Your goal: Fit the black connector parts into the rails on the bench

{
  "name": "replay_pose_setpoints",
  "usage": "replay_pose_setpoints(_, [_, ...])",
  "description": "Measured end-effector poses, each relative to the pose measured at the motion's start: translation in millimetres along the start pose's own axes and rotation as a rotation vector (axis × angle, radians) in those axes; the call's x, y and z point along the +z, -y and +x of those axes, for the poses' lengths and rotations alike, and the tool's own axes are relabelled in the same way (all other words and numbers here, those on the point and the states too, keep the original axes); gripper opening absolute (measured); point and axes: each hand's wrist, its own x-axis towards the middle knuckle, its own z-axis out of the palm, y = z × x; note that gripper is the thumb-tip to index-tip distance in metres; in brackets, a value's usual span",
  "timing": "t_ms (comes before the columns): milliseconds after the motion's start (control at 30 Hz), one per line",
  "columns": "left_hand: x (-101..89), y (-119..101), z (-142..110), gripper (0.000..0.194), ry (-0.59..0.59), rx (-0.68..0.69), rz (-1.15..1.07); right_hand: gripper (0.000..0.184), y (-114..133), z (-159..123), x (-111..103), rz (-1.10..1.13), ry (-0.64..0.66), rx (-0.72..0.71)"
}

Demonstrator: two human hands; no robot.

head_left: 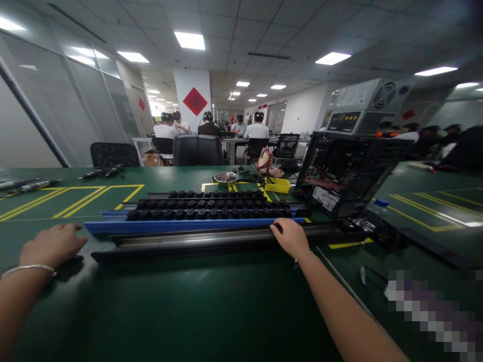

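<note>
My right hand (291, 237) is at the right part of a long blue rail (181, 225), with its fingers bent over the upper edge and the thumb on the near side. On the left, my left hand (53, 246) hovers beside the rail's end, apart from it, fingers loosely bent and holding nothing visible. A dark object (73, 262) under that hand is partly hidden. Nearer to me than the blue rail lies a long dark metal rail (196, 238). Behind the blue rail, several rows of small black round parts (204, 204) sit along more rails.
An open computer case (339, 173) stands at right, with power supply units (368, 103) on top. A metal dish (225, 178) and yellow tray (278, 185) lie behind the rails. Cables (362, 223) are at right, tools (32, 186) at far left. People sit beyond.
</note>
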Motion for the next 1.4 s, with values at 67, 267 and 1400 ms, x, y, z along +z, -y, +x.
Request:
replay_pose_setpoints(67, [-10.8, -30.1, 4.7, 0.050, 0.168, 0.033, 0.037, 0.023, -22.4, 4.2, -5.5, -0.080, -0.027, 0.080])
replay_pose_setpoints(267, [-35.1, -118.0, -24.8, 0.046, -0.058, 0.230, -0.105, 0.035, -95.8, -0.5, -18.4, -0.358, -0.287, 0.484])
replay_pose_setpoints(1400, [-10.6, -297.0, -166.2, 0.053, -0.187, 0.660, -0.316, 0.027, -99.4, -18.1, -2.7, -0.177, -0.535, 0.660])
